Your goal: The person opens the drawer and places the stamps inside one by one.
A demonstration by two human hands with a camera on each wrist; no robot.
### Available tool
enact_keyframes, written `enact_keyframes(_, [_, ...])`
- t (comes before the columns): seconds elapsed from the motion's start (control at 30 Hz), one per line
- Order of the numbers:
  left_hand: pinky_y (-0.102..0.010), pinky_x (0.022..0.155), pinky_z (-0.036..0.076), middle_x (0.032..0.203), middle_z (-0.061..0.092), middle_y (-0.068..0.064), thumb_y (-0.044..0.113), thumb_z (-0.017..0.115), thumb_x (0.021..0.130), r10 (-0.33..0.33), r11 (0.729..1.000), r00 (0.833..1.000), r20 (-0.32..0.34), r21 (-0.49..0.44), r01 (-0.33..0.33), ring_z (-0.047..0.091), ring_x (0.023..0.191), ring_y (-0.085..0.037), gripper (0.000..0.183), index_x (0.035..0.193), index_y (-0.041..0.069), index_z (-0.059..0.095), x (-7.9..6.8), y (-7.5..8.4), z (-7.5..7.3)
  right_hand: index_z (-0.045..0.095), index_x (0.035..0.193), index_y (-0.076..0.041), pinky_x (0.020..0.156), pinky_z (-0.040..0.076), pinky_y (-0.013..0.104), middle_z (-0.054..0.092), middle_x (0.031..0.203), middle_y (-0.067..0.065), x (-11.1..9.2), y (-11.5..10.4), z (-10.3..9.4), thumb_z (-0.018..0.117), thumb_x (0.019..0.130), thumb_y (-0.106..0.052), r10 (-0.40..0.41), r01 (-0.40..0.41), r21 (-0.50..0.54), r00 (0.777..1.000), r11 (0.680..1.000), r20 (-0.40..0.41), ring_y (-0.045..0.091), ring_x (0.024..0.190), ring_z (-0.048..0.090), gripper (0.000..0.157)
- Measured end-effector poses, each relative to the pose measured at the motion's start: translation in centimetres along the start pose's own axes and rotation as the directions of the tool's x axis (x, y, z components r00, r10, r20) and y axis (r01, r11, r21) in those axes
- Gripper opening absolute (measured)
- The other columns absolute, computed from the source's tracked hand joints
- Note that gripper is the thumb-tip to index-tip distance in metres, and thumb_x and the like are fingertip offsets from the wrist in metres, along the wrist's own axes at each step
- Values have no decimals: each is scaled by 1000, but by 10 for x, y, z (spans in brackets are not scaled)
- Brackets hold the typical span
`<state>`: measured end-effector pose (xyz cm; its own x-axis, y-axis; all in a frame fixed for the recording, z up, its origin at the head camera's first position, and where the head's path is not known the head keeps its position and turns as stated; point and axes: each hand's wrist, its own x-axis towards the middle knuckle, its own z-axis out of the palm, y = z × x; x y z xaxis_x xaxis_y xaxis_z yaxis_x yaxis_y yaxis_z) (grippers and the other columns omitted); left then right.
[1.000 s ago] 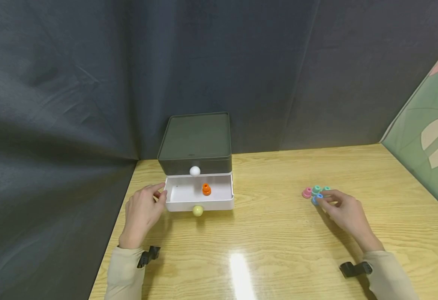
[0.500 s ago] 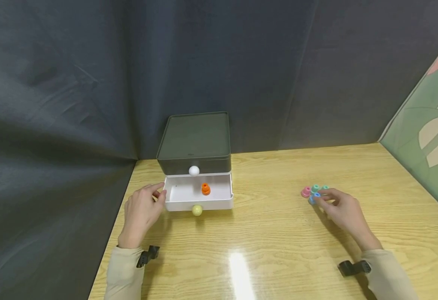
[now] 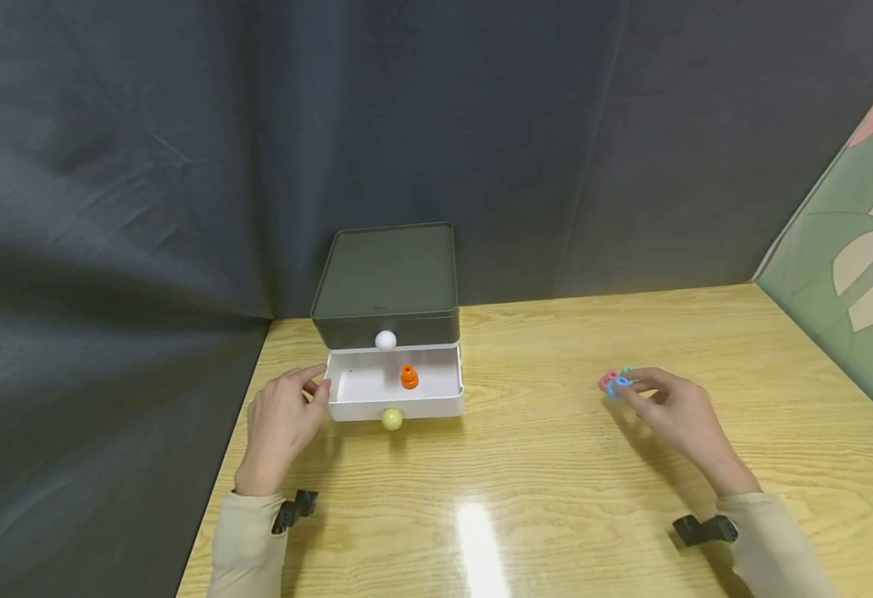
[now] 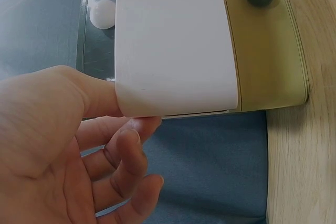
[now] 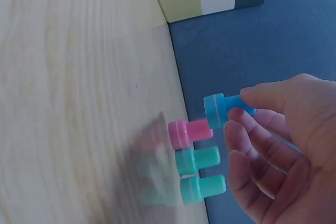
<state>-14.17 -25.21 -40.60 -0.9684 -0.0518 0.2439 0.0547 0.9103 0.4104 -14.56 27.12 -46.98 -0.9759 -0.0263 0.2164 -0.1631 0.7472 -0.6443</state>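
In the head view my right hand (image 3: 674, 409) pinches a small blue peg (image 3: 617, 386), its stem narrow and its base wide. The right wrist view shows the blue peg (image 5: 215, 109) between thumb and fingertips, higher than a pink peg (image 5: 190, 132) and two green pegs (image 5: 202, 187) standing beside it on the table. My left hand (image 3: 284, 423) holds the left side of a white drawer (image 3: 399, 410), thumb and index finger at its wall. The drawer stands pulled out, with an orange peg (image 3: 409, 378) inside. The left thumb tip is hidden in the left wrist view.
The drawer belongs to a dark-topped drawer box (image 3: 387, 274) at the back of the wooden table (image 3: 541, 465). A white knob (image 3: 385, 340) and a yellow knob (image 3: 392, 419) stick out in front. An olive lower drawer (image 4: 268, 51) is closed. Dark cloth (image 3: 436, 141) hangs behind.
My right hand has lifted the blue peg and moved it slightly left, over the pink and green pegs. The left hand stays at the drawer's side; the drawer has not moved.
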Motion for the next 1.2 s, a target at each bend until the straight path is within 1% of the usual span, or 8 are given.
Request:
enact_keyframes(0.07, [-32, 51, 37, 95, 79, -12, 25, 67, 101, -1, 1000, 1000, -1, 0, 1, 52, 58, -20, 36, 131, 7, 76, 0, 0, 0, 75, 123, -2, 52, 50, 26, 79, 103, 20, 1, -3, 0, 73, 102, -31, -8, 8, 5, 1000, 1000, -4, 6, 68, 66, 36])
enact_keyframes(0.2, [-32, 51, 37, 96, 79, -12, 26, 67, 101, -2, 1000, 1000, -3, -2, 2, 52, 58, -20, 36, 131, 7, 77, 0, 0, 0, 78, 118, -11, 59, 52, 25, 81, 105, 13, 2, -9, 1, 74, 102, -34, -1, 1, 16, 1000, 1000, -2, 8, 71, 67, 29])
enact_keyframes(0.3, [-32, 51, 36, 96, 79, -12, 26, 67, 101, -2, 1000, 1000, -3, -3, 2, 52, 58, -20, 36, 131, 7, 77, 0, 0, 0, 79, 116, -14, 60, 51, 25, 82, 104, 10, 2, -13, 2, 74, 102, -35, 0, 0, 20, 1000, 1000, 2, 9, 72, 67, 26])
enact_keyframes(0.43, [-32, 51, 36, 96, 79, -13, 25, 67, 101, -4, 1000, 1000, -2, -3, 4, 51, 57, -19, 36, 131, 7, 76, 0, -1, 0, 79, 117, -11, 56, 50, 25, 81, 101, 12, 2, -16, 4, 74, 102, -31, -19, 19, 29, 1000, 999, -1, 9, 71, 67, 26])
enact_keyframes(0.57, [-32, 50, 36, 97, 79, -13, 26, 68, 101, -8, 1000, 1000, -1, -1, 8, 50, 56, -19, 36, 131, 8, 76, -1, -1, 1, 79, 117, -10, 57, 51, 25, 81, 101, 12, 2, -20, 6, 76, 100, -30, -29, 29, 33, 1000, 999, -7, 7, 71, 66, 26])
enact_keyframes(0.7, [-32, 50, 35, 97, 79, -13, 26, 68, 101, -10, 1000, 1000, 2, 2, 10, 49, 56, -19, 36, 131, 8, 76, 0, -1, 1, 79, 116, -11, 60, 51, 24, 81, 102, 10, 3, -25, 6, 77, 100, -32, -27, 27, 24, 1000, 999, -4, 5, 74, 64, 26])
enact_keyframes(0.87, [-32, 50, 35, 97, 79, -12, 27, 67, 102, -12, 1000, 1000, 1, 3, 12, 49, 56, -19, 36, 131, 8, 77, 0, -1, 1, 79, 115, -13, 61, 52, 24, 81, 103, 9, 5, -32, 7, 76, 100, -35, -26, 26, 20, 1000, 999, 6, 10, 77, 65, 27])
enact_keyframes(1.2, [-32, 50, 36, 95, 79, -11, 27, 67, 101, -11, 1000, 1000, -4, -3, 11, 48, 54, -17, 36, 131, 9, 77, 0, -1, 0, 78, 118, -11, 65, 54, 25, 80, 102, 9, 9, -44, 12, 76, 100, -35, -50, 49, 41, 999, 998, 20, 21, 85, 70, 30])
